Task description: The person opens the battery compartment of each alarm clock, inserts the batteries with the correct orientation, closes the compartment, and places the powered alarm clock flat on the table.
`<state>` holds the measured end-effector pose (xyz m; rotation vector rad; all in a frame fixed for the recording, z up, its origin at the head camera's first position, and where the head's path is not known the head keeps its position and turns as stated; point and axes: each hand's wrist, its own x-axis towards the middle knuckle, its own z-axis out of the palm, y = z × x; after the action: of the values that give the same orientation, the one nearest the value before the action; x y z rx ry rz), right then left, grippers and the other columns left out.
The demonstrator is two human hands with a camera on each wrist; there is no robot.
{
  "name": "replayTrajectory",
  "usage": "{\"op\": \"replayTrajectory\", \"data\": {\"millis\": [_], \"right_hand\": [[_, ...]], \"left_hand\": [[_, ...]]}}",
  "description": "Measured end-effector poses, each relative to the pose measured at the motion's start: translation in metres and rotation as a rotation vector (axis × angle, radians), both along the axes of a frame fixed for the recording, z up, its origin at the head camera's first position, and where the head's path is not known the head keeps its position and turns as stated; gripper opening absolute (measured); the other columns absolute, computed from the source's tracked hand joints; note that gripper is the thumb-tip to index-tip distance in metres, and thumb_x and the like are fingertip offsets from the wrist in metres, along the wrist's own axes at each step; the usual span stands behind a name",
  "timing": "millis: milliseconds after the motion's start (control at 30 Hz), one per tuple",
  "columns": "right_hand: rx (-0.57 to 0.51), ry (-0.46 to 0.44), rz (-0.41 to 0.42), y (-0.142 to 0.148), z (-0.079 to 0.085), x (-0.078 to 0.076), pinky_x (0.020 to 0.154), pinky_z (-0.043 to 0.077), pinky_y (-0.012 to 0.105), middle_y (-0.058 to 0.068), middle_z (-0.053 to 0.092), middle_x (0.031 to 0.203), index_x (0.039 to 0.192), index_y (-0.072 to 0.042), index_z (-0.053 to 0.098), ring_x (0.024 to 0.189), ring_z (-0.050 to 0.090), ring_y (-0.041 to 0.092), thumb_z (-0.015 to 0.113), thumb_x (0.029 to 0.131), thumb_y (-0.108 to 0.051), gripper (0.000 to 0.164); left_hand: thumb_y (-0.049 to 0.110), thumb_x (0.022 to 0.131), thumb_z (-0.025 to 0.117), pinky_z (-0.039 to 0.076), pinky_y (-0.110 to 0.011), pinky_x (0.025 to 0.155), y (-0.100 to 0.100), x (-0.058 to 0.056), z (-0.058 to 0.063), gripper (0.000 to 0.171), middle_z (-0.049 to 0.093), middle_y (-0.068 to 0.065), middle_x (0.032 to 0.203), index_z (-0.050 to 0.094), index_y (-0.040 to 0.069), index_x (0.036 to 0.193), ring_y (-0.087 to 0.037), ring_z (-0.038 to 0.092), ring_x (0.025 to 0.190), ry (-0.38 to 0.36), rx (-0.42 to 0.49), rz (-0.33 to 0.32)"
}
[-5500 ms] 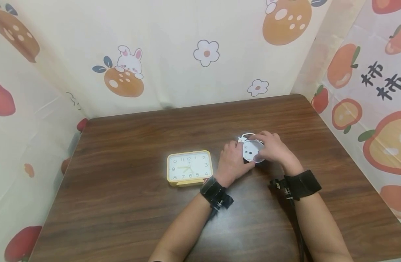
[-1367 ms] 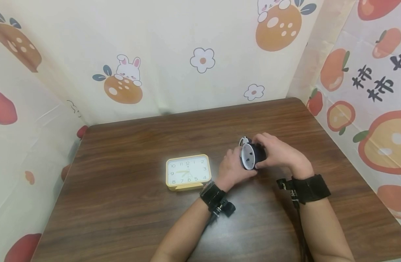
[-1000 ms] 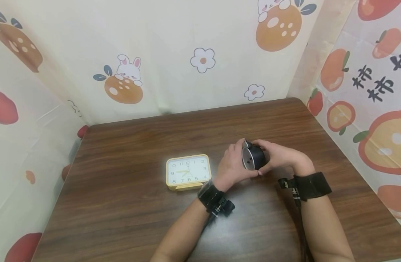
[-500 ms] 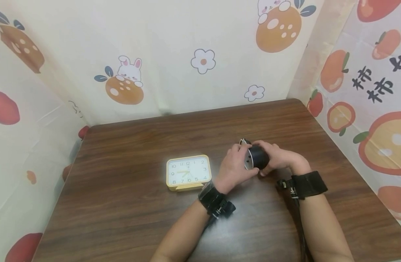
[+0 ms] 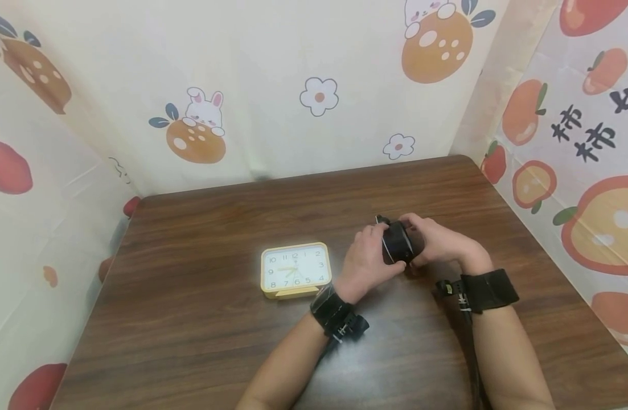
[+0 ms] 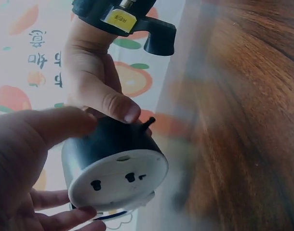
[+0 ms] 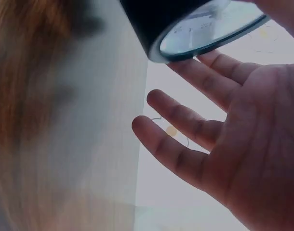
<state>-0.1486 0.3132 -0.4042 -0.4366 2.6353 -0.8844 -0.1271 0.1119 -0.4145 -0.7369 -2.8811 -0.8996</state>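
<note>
Between my two hands is a small round black alarm clock [image 5: 395, 244] with a white back and a small loop at its top. My left hand [image 5: 364, 263] grips it from the left, thumb near the front and fingers behind. On the other side my right hand [image 5: 440, 242] holds it with thumb and fingers. In the left wrist view the white back [image 6: 120, 180] carries small black knobs, and a short black foot sticks out of the body. The right wrist view shows part of the glass front [image 7: 209, 29]; two fingers of my right hand stretch free below it.
A yellow rectangular clock [image 5: 295, 269] lies face up on the brown wooden table [image 5: 191, 330], left of my left hand. Printed cloth [image 5: 262, 74] hangs behind and at both sides of the table. A black cable runs from each wrist strap [image 5: 490, 290].
The round clock has turned from its white back facing up to its black side facing up. Both hands have shifted their hold around it. The yellow clock stays in place.
</note>
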Motion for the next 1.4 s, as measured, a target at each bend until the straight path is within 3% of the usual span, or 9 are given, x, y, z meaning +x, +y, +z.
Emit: {"op": "replayTrajectory", "data": {"millis": [267,433,533,833,1200,1400], "right_hand": [[-0.021,0.108,0.055,-0.003,0.003,0.000,0.087,0.037,0.047,0.003,0.050,0.113,0.121,-0.013,0.039,0.102,0.045,0.022,0.080,0.052,-0.012,0.081],[0.038,0.153,0.068,-0.006,0.002,0.000,0.086,0.037,0.046,0.005,0.050,0.110,0.118,-0.010,0.043,0.100,0.045,0.022,0.080,0.049,-0.011,0.078],[0.096,0.152,0.054,-0.008,0.001,0.000,0.084,0.036,0.045,0.005,0.049,0.111,0.118,-0.012,0.044,0.100,0.043,0.023,0.080,0.049,-0.014,0.078],[0.205,0.137,0.016,-0.015,0.000,0.004,0.076,0.040,0.041,0.005,0.049,0.110,0.119,-0.014,0.046,0.098,0.041,0.023,0.080,0.047,-0.020,0.080],[0.257,0.110,0.003,-0.020,-0.001,0.003,0.076,0.039,0.041,0.007,0.049,0.113,0.121,-0.013,0.045,0.099,0.040,0.024,0.079,0.047,-0.020,0.082],[0.258,0.063,-0.020,-0.020,-0.001,0.008,0.077,0.039,0.045,0.010,0.047,0.116,0.124,-0.013,0.043,0.102,0.038,0.027,0.080,0.050,-0.018,0.082]], "left_hand": [[0.057,0.061,0.066,0.044,-0.022,0.066,-0.001,0.001,-0.004,0.071,0.057,0.002,0.098,0.043,0.015,0.113,-0.009,0.053,0.083,-0.069,0.026,0.042],[0.059,0.061,0.065,0.045,-0.024,0.064,0.001,0.001,-0.011,0.073,0.058,-0.001,0.097,0.043,0.012,0.113,-0.011,0.054,0.082,-0.115,-0.035,0.079],[0.059,0.061,0.065,0.045,-0.025,0.064,0.003,0.002,-0.014,0.073,0.058,-0.002,0.096,0.044,0.011,0.112,-0.013,0.054,0.083,-0.125,-0.080,0.103],[0.056,0.062,0.063,0.043,-0.025,0.060,0.008,0.002,-0.022,0.064,0.058,-0.001,0.089,0.049,0.009,0.103,-0.015,0.054,0.079,-0.060,-0.172,0.125],[0.055,0.062,0.064,0.043,-0.024,0.063,0.009,0.002,-0.025,0.064,0.058,-0.001,0.094,0.050,0.010,0.106,-0.015,0.052,0.081,-0.097,-0.199,0.123],[0.060,0.060,0.064,0.041,-0.024,0.061,0.004,0.003,-0.021,0.065,0.057,0.001,0.092,0.051,0.013,0.104,-0.014,0.051,0.079,-0.063,-0.216,0.091]]}}
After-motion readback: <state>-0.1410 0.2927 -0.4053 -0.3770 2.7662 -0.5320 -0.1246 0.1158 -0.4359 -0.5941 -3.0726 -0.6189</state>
